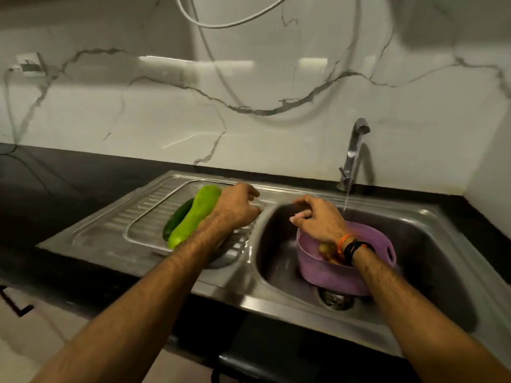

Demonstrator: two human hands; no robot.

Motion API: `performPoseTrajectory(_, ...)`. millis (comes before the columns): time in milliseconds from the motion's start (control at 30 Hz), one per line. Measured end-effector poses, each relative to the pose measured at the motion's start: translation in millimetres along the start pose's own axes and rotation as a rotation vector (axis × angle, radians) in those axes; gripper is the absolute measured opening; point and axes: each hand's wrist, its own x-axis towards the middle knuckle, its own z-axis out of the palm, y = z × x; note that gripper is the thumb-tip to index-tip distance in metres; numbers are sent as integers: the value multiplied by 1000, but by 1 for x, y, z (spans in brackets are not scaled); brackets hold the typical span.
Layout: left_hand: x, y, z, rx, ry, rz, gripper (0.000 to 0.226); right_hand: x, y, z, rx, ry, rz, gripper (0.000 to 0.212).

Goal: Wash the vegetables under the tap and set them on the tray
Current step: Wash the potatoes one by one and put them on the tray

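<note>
1. Your left hand (237, 207) hovers palm-down over the tray (143, 230), fingers loosely curled, holding nothing, beside the light-green gourd (193, 219) and cucumber (177, 217).
2. Your right hand (318, 219) hangs over the sink (431, 244), fingers loosely curled and empty, above the purple basket (345, 275) left of the tap (355, 150) stream.

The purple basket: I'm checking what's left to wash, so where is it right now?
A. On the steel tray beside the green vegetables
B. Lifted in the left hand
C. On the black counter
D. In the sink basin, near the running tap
D: the purple basket sits in the sink basin over the drain, with the tap running just behind it and the right hand above its rim.
</note>
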Motion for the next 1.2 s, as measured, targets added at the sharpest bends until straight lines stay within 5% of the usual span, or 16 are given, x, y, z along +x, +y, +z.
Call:
performPoseTrajectory(500, 44, 57, 186, 46, -410, 99, 40, -24, 152, -42, -173, -107, 374, 22)
performPoseTrajectory(633, 60, 55, 219, 97, -459, 98, 41, -14, 174, -36, -218, -158, 428, 31)
performPoseTrajectory(900, 89, 77, 263, 134, -414, 114, 45, -5, 191, -31, -270, -221, 411, 35)
performPoseTrajectory(1067, 91, 90, 285, 67, -379, 120, 78, -3, 194, -28, -297, -238, 394, 25)
performPoseTrajectory(1200, 88, 89, 289, 69, -303, 117, 69, -1, 194, -27, -285, -250, 386, 43)
